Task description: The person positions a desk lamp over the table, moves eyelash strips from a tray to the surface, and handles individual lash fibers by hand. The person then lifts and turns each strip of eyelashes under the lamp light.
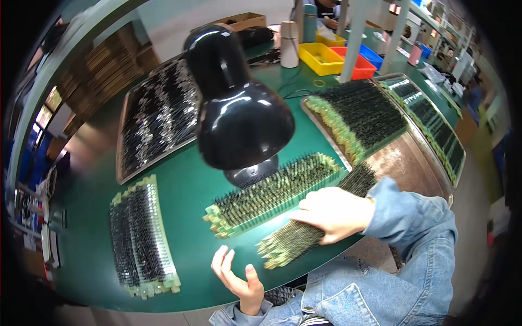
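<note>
My right hand is closed over the middle of a bundle of pale green strips with dark pins, near the table's front edge. One end of this bundle points toward my left hand, which is raised with its fingers spread and holds nothing. Just beyond, a similar pinned bundle lies slantwise on the green table, its dark pins facing up. A third group of pinned strips rests at the left. The side of the held bundle under my palm is hidden.
A black desk lamp stands over the middle. Behind it at left is a tray of dark shiny pieces. Trays of pinned strips sit at right. Yellow and red bins and a pale bottle stand behind.
</note>
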A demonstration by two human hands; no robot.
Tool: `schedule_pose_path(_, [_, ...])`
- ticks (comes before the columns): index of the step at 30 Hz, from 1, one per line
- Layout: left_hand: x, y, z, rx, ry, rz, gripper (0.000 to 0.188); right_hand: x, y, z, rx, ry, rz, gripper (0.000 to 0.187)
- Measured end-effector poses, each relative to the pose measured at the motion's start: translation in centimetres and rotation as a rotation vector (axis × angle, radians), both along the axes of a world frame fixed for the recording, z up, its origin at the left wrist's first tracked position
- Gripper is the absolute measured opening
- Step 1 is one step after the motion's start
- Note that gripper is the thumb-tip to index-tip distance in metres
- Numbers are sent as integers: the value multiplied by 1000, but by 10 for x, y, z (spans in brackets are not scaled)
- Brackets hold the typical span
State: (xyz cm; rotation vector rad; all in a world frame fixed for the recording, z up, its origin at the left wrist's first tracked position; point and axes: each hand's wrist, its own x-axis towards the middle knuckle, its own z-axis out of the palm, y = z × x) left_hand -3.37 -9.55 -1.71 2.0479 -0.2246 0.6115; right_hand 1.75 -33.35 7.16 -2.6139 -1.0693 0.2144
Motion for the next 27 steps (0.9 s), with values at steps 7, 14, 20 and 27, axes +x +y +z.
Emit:
schedule_pose_path(7, [-1, 34, 13, 69, 78, -58, 52, 23, 75, -33, -15, 41, 158, 59])
schedule_pose_path(14, [12, 47, 14, 329, 260, -129, 51, 31, 75, -22, -19, -118, 125, 69])
schedule_pose_path(20, [22, 38, 15, 326, 246, -129, 48, 26, 29, 0, -64, -160, 37, 72])
schedule_pose_path(27, [10, 34, 15, 391, 264, -91, 61, -10, -41, 27, -94, -72, -212, 61])
